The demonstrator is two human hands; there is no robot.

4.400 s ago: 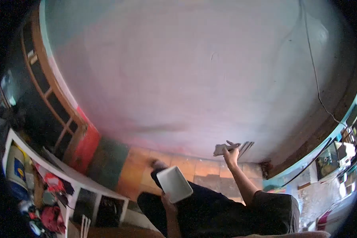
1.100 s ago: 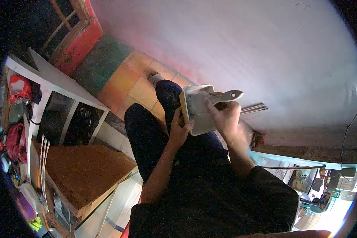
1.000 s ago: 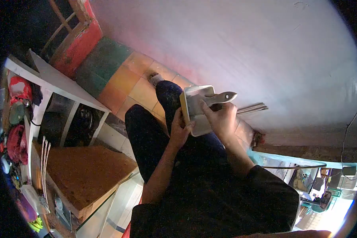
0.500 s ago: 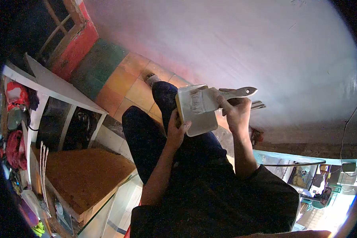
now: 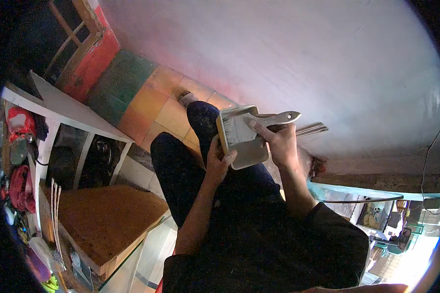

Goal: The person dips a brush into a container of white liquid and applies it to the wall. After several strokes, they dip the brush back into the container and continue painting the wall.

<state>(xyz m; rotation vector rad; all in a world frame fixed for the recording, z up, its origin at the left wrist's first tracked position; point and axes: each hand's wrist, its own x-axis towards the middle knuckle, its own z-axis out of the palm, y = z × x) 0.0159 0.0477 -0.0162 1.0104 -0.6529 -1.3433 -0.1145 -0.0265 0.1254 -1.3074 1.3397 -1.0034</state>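
Right hand (image 5: pixel 281 146) is closed on the paintbrush (image 5: pixel 276 117) handle, bristles pressed into the tray (image 5: pixel 253 152). Left hand (image 5: pixel 219 162) clamps the tray's near rim, holding it over the knees by the wall (image 5: pixel 278 49). Tray looks light, stiff, spill-prone, so rim grip is best; no readable labels.

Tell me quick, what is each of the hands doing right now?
Left hand: closed, gripping the side of the paint tray.
Right hand: closed on the brush, bristles lying in the tray.
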